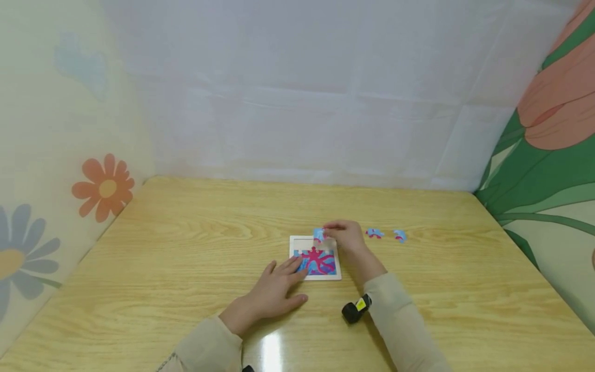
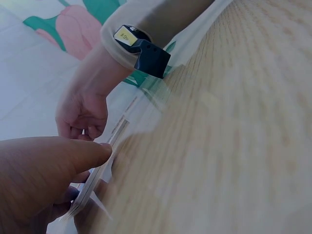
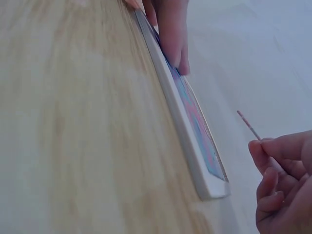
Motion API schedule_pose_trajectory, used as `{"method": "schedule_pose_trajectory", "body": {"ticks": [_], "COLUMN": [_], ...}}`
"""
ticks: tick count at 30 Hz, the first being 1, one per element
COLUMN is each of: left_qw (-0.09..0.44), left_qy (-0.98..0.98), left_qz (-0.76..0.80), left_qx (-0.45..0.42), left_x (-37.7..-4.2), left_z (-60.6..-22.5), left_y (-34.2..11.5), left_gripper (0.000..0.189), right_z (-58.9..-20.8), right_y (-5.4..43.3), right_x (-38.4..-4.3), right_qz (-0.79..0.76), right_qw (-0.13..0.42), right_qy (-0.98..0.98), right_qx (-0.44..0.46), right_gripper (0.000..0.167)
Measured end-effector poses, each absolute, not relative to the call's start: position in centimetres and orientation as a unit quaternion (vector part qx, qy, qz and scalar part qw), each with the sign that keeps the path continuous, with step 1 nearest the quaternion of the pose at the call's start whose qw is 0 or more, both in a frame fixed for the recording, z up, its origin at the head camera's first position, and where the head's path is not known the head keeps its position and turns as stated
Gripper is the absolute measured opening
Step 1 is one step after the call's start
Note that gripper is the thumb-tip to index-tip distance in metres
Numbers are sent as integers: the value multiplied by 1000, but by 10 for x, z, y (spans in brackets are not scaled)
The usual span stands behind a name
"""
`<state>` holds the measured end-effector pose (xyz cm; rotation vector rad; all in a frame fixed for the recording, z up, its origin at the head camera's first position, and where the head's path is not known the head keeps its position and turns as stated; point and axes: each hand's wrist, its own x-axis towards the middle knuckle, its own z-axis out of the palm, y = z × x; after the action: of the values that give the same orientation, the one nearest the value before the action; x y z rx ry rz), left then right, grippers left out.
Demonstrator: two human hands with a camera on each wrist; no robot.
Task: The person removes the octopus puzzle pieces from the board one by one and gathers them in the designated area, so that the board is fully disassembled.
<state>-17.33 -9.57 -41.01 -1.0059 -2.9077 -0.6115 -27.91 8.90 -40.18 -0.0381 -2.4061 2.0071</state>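
Observation:
A white-framed jigsaw puzzle (image 1: pixel 321 264) lies on the table, its lower part filled with a pink, starfish-like shape on blue and purple. The upper strip of its tray shows bare. My right hand (image 1: pixel 347 236) pinches a blue and pink puzzle piece (image 1: pixel 318 235) between thumb and fingertips, over the frame's top edge. In the right wrist view that piece (image 3: pixel 247 124) is seen edge-on, raised above the frame (image 3: pixel 170 102). My left hand (image 1: pixel 274 290) rests with extended fingers on the puzzle's left side, thumb apart and pointing right.
Two loose puzzle pieces lie right of the frame: one nearer (image 1: pixel 374 233), one farther (image 1: pixel 400 235). The wooden table (image 1: pixel 209 222) meets a white sheet (image 1: pixel 302 103) behind. Flower-printed panels stand left and right. A black wrist camera (image 1: pixel 355 310) sits by the right sleeve.

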Motion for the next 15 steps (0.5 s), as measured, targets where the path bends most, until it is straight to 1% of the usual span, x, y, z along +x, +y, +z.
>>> {"method": "schedule_pose_trajectory", "body": {"ticks": [9,15], "left_qw": [-3,2], "left_qy": [-927,-927], "left_qz": [-195,-194], "left_qx": [-319,-320], "left_x": [-173,-172], "left_z": [-411,-411], "left_y": [-95,-95], "left_gripper": [54,54], "right_z": [-400,-396], "right_y": [114,130], "right_x": [-287,-290], "right_qz": [618,610], "right_qw": [3,8], "right_qy": [-785,-792], "right_qx": [-43,-27], "right_gripper": [15,17]}}
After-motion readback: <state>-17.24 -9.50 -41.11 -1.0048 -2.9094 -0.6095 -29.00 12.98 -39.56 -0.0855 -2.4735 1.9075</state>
